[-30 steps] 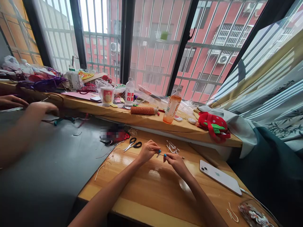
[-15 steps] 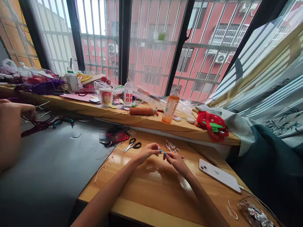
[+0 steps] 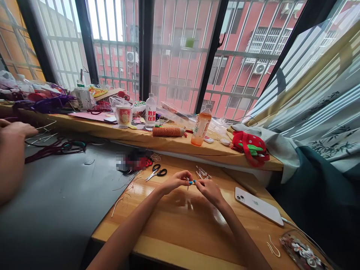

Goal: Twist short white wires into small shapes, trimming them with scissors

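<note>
Over the wooden table (image 3: 180, 228) my left hand (image 3: 176, 180) and my right hand (image 3: 208, 189) meet fingertip to fingertip. Both pinch a tiny piece between them; it is too small to name, and only blue nails show around it. A small heap of pale cut strips (image 3: 203, 173) lies just beyond my right hand. Black-handled scissors (image 3: 156, 173) rest to the left of my left hand.
A white phone (image 3: 258, 206) lies face down at the right, with a clear dish of small pieces (image 3: 300, 250) near the front corner. On the sill stand an orange drink bottle (image 3: 201, 129), a water bottle (image 3: 151, 112), a thread spool (image 3: 168, 131) and a red strawberry bag (image 3: 250, 147). Another person's hand (image 3: 14, 131) works at the far left.
My two hands have come together until the fingertips touch. The other person's hand at the left has drawn back toward the frame's edge. The view has shifted slightly.
</note>
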Demonstrator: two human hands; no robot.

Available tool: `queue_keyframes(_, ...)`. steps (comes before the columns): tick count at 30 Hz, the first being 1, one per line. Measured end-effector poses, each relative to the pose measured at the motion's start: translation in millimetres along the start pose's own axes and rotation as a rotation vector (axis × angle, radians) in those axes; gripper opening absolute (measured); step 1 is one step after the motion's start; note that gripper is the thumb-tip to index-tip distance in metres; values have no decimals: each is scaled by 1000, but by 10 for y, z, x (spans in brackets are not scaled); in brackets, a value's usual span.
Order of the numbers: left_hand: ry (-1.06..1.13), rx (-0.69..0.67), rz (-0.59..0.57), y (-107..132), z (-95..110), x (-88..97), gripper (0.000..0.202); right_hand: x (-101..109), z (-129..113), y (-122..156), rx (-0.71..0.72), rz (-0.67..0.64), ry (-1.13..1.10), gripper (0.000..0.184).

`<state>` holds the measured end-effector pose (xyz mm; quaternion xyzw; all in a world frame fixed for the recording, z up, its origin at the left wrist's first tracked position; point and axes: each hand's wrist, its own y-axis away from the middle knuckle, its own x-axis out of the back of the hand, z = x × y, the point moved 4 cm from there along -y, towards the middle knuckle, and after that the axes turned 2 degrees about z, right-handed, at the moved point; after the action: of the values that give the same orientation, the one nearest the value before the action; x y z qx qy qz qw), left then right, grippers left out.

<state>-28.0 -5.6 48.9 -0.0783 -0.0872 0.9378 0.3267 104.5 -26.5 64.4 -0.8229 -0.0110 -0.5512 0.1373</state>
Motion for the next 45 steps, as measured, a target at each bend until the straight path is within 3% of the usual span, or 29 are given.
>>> queue_keyframes(4, 19, -17, -58, -2, 10, -45, 16, -10, -16, 5, -49, 88, 176, 41)
queue_keyframes(14, -22, 64, -43, -7, -136, 28, 22, -65, 145, -44, -106, -26, 218, 41)
queue_keyframes(18, -31, 75, -11, -27, -196, 26, 22, -66, 150, -30, -96, -40, 213, 43)
queue_keyframes(32, 69, 130, -76, -11, -195, -69, 22, -121, 81, -30, 5, -65, 156, 44)
queue_keyframes(38, 54, 119, -83, -1, -182, -94, 19, -89, 43, -43, 25, 0, 223, 40)
queue_keyframes(43, 125, 61, -87, 77, 22, -16, 16, 147, 443, -36, -86, 101, 258, 37)
queue_keyframes(45, 148, 9, -20, 79, 106, 63, 17, 302, 638, -12, -172, 168, 262, 49)
